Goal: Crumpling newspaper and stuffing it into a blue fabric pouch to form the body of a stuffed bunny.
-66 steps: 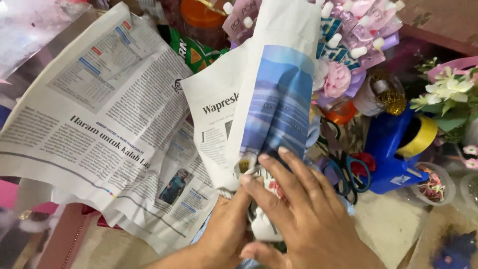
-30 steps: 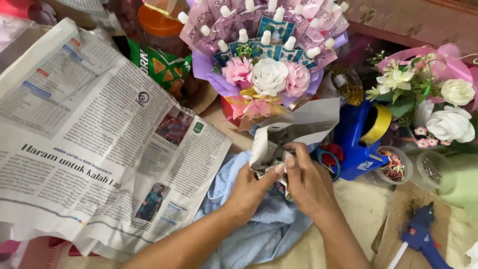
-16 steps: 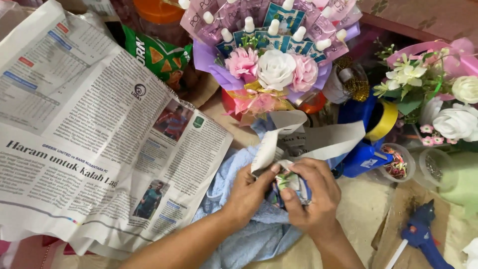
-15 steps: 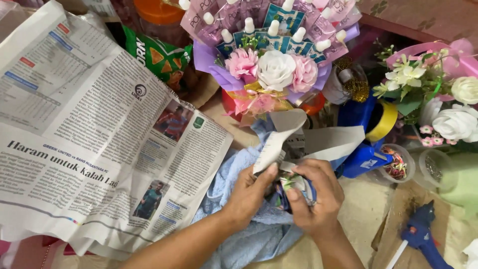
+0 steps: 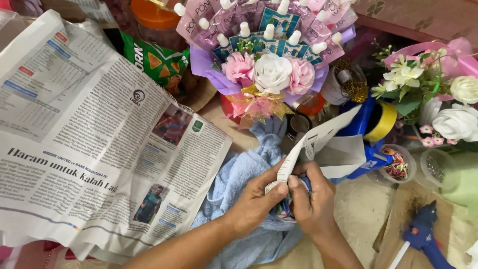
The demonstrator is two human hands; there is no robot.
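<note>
A small object, largely hidden, is pinched between both hands above a light blue towel, with a strip of newspaper being wound or folded about it. The left hand is closed, thumb and forefinger pressed on the strip's lower end; the right hand is curled tight around the bundle from the other side. What the bundle holds cannot be told.

The strip is judged likely to tear or spring loose if it is pulled hard, since only its lower end is held and the rest stands free. Its free end rises toward the blue tool and the yellow tape roll and could be snagged there. The bouquet of pink and white flowers, ringed with sachets, stands just behind the hands and could be knocked by an upward sweep. Small clear cups of bits sit near the right hand and could be tipped by a sideways move.

Room is tight to the back and right, where a second flower arrangement and a blue glue gun lie. To the left, a spread newspaper covers the surface up to the towel's edge. The freest room is seen low and toward the person, over the towel.
</note>
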